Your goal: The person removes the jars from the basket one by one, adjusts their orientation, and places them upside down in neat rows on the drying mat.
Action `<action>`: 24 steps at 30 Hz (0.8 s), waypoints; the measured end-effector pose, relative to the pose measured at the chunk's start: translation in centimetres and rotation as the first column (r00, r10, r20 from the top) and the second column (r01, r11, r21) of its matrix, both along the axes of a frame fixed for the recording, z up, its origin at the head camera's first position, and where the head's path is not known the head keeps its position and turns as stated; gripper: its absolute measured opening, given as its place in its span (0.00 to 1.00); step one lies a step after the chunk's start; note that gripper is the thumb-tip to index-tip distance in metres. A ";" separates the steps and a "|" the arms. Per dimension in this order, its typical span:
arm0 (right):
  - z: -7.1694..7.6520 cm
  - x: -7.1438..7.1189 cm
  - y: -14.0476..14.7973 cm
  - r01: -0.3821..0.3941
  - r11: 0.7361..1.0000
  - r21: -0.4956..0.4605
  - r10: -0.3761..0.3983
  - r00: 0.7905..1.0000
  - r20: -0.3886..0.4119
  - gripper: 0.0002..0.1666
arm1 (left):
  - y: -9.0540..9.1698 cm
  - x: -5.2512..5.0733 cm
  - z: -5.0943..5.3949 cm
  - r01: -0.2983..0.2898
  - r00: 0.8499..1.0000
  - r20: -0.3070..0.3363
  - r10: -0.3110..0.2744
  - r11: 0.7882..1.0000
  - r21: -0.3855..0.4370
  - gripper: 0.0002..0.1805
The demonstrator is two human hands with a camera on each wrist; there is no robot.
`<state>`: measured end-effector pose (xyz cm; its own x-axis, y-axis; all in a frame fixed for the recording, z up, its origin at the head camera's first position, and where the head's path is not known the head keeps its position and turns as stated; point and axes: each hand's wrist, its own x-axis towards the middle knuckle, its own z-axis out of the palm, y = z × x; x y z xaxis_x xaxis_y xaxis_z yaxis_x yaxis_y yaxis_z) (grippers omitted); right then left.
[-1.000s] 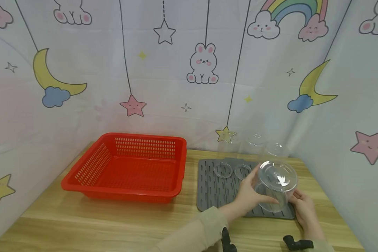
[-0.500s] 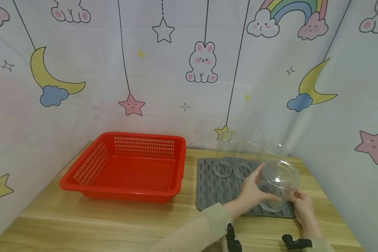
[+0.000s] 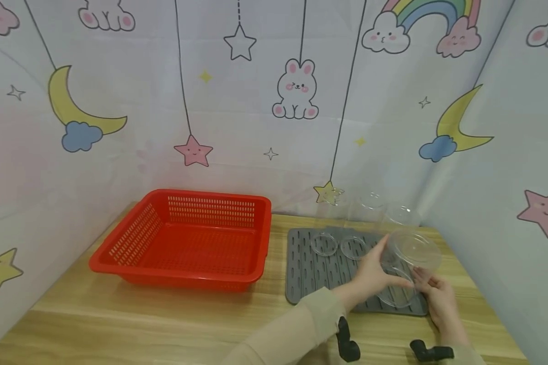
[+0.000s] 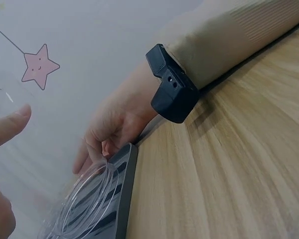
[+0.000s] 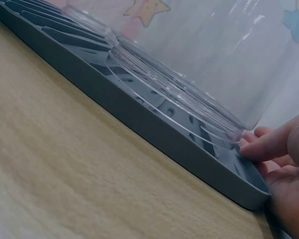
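A wide clear jar (image 3: 414, 248) leans to the right over the front right of a grey ribbed mat (image 3: 303, 274), its lower rim (image 5: 179, 102) low against the mat. My left hand (image 3: 370, 276) holds its left side, thumb on the near side and fingers behind. At the lower right of the jar my right hand (image 3: 438, 299) has its fingertips at the rim. The right wrist view shows the thumb and fingers (image 5: 261, 144) at the rim's edge, just over the mat's corner. Part of the jar's back is hidden behind my left hand.
Several tall clear glasses, one a glass (image 3: 324, 245) at the back left, stand along the mat's rear. To the left sits a red slotted basket (image 3: 187, 280) on the wooden table (image 3: 164, 324). A printed curtain (image 3: 237, 111) closes off the back and sides.
The jar's upper end has tipped to the right while its lower rim stays in about the same place. My left hand has shifted slightly right with it; the right hand has barely moved.
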<state>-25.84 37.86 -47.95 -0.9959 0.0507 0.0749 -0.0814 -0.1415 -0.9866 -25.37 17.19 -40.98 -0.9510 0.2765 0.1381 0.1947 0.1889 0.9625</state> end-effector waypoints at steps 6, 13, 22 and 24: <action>0.1 0.2 0.0 -0.014 0.999 -0.036 0.013 1.000 -0.015 0.32 | 0.3 0.0 0.3 0.013 1.000 0.008 -0.012 1.000 -0.018 0.58; 0.0 0.2 0.1 -0.022 0.999 -0.048 0.020 0.999 -0.029 0.28 | 0.4 -0.2 0.5 0.039 0.999 -0.019 -0.041 0.997 -0.061 0.59; 0.3 0.2 -0.1 0.002 1.000 -0.007 -0.002 1.000 0.006 0.24 | 0.4 -0.1 0.5 0.018 0.999 -0.048 -0.025 0.991 -0.136 0.62; 0.4 0.2 -0.1 0.011 1.000 0.006 -0.011 1.000 0.023 0.23 | 0.4 -0.1 0.5 0.016 0.999 -0.048 -0.024 0.989 -0.144 0.63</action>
